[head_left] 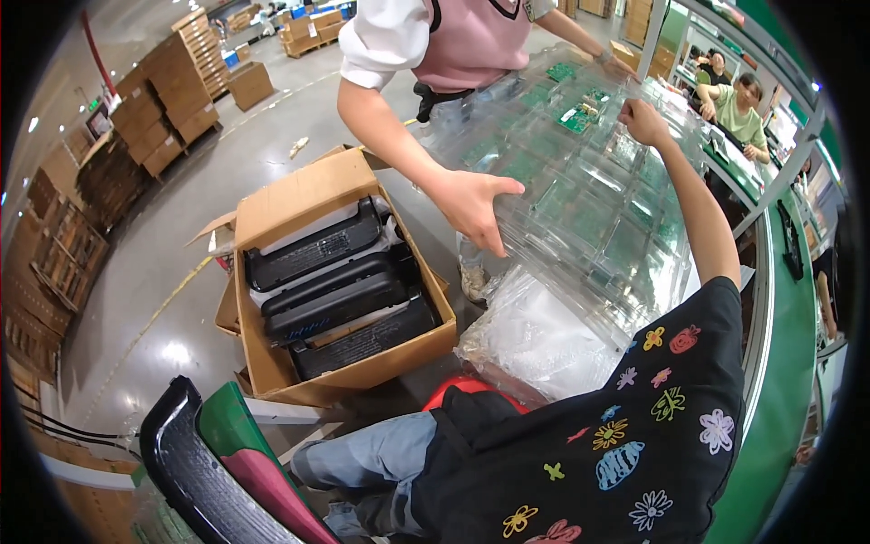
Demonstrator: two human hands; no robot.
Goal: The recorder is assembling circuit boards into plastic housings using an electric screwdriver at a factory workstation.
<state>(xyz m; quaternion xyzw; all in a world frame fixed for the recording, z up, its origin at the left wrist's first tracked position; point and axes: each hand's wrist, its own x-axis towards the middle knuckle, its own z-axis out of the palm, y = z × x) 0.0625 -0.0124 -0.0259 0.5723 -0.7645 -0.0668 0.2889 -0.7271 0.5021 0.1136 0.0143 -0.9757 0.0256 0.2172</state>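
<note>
Two or more clear plastic trays (553,213), stacked and holding green circuit boards (580,118), hang over a plastic-wrapped white bundle (539,331). The wearer's right hand (644,121) is above the trays, fingers curled in; whether they pinch an edge cannot be told. The wearer's left hand is out of view. A co-worker (476,41) in pink grasps the near edge with one hand (471,207) and has the other hand (618,66) at the far edge. The step looks like handing over or steadying the stack; the next move probably calls for a firm hold and level trays, so no board slides. To the left, an open carton (353,385) holds black plastic covers (317,245). No brand, label or writing is readable
</note>
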